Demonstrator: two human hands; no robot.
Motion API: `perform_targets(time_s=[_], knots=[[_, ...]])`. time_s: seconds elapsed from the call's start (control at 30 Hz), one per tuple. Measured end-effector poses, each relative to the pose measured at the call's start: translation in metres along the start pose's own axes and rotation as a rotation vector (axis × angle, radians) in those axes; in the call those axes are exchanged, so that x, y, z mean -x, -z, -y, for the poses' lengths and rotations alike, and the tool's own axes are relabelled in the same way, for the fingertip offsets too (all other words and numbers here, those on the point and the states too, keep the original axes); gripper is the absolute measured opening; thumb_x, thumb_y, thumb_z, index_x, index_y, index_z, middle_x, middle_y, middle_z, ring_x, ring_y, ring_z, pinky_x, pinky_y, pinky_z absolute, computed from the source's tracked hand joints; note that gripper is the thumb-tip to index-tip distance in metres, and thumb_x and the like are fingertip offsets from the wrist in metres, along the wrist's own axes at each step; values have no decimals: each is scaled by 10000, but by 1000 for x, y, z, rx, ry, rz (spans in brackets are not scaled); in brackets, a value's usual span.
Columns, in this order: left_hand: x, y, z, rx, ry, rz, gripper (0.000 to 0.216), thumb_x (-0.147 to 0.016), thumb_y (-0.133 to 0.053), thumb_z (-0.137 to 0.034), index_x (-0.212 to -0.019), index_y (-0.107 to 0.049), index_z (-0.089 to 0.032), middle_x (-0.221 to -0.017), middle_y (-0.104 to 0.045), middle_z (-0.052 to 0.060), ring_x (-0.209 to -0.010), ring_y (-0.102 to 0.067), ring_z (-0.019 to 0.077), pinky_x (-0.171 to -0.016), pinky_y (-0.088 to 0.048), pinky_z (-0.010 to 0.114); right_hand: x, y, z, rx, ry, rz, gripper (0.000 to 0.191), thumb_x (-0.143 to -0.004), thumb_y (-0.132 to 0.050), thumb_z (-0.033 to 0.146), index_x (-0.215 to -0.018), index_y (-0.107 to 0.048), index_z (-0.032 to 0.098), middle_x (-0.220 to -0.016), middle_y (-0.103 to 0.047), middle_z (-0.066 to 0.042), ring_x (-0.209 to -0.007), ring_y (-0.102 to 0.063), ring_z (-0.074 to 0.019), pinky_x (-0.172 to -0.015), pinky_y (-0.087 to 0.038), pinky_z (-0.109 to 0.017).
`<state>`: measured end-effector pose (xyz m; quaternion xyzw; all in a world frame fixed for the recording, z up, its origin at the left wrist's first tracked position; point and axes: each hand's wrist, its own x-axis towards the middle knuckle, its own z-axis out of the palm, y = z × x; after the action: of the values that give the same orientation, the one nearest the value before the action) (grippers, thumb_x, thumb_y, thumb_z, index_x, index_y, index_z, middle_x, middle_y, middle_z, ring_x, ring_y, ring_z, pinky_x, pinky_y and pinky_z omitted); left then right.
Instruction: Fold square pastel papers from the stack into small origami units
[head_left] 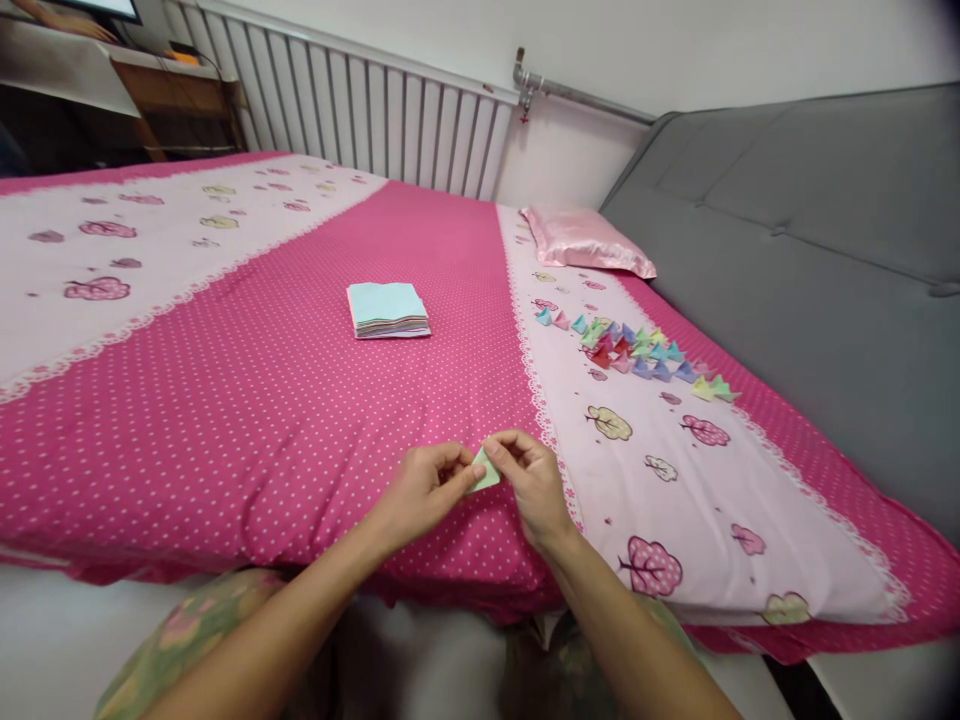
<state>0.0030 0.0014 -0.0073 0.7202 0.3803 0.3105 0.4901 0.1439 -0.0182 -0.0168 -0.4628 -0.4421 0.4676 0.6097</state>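
Between my two hands is a small piece of pale green folded paper, held just above the near edge of the bed. My left hand pinches its left side between thumb and fingers. The thumb and forefinger of my right hand close on its upper right corner. Farther off on the bed lies a stack of square coloured paper, light blue on top. To the right, several small folded paper boats in many colours sit in a cluster.
A pink polka-dot bedspread with pale printed bands covers the bed. A shiny pink pillow rests by the grey headboard. Behind stands a white radiator. At the far left, another person's hand is on a desk.
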Motion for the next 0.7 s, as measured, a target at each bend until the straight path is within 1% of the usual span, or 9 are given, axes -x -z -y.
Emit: perform_targets(time_s=[0.13, 0.27, 0.37, 0.53, 0.7], knots=[[0, 0, -2, 17, 39, 8, 245, -782, -496, -352, -725, -567, -125, -563, -488, -29, -501, -424, 82, -467, -310, 201, -3, 1, 0, -26, 0, -84, 116, -699, -655, 293, -722, -630, 182, -642, -580, 35, -576, -499, -90, -560, -398, -212], [0, 1, -3, 26, 83, 5, 264, -780, -493, -352, -667, -563, -124, -543, -541, -6, -497, -490, 101, -471, -346, 211, -5, 1, 0, -60, 7, -124, 126, -690, -664, 294, -724, -622, 181, -642, -576, 35, -581, -504, -94, -564, -405, -214], [-1, 1, -2, 36, 88, 1, 276, -779, -502, -356, -634, -560, -128, -536, -562, 4, -495, -515, 108, -471, -366, 214, -5, 1, 0, -64, 10, -134, 129, -691, -663, 297, -725, -620, 180, -645, -573, 35, -586, -503, -96, -571, -407, -216], [-1, 0, 1, 120, 97, 7, 269, -790, -505, -355, -647, -555, -133, -536, -591, 7, -492, -548, 108, -502, -416, 224, -4, 1, -1, -53, 17, -125, 133, -705, -654, 306, -733, -621, 181, -641, -558, 39, -581, -486, -87, -563, -392, -207], [-1, 0, 1, 135, 97, 2, 262, -797, -504, -346, -645, -542, -135, -535, -598, 6, -491, -561, 107, -506, -436, 227, -4, 1, 0, -19, 2, -120, 151, -708, -643, 333, -735, -616, 187, -626, -543, 44, -551, -461, -85, -532, -368, -207]])
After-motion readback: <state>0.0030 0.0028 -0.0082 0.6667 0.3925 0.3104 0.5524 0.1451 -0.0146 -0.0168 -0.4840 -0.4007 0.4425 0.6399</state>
